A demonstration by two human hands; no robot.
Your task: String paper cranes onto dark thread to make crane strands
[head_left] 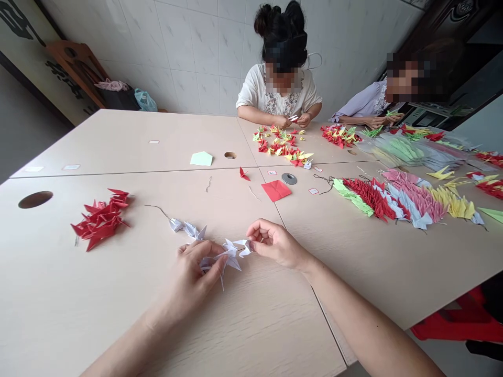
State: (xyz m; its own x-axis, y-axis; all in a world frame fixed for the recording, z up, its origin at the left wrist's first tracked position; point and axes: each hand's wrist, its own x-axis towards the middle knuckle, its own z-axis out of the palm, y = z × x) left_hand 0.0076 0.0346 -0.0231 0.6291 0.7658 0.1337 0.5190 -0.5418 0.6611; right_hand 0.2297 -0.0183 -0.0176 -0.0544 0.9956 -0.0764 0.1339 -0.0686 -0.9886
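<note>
My left hand [194, 275] closes around a bunch of white origami cranes [228, 256] strung on a thin dark thread [157, 209]. The fingertips of my right hand [275, 243] pinch the wing of the end crane. Two more white cranes [184, 228] lie on the tabletop along the thread, which trails off to the far left. A heap of red paper cranes [101, 219] sits to the left of my hands, out of reach of my fingers.
Two co-workers [279, 89] sit across the pale wooden table [251, 298], one folding paper. Strung cranes in several colours [404, 201] lie at the right. A loose crane pile [283, 146], red paper square [276, 190], green paper [201, 158] and round table holes [35, 199] are farther off.
</note>
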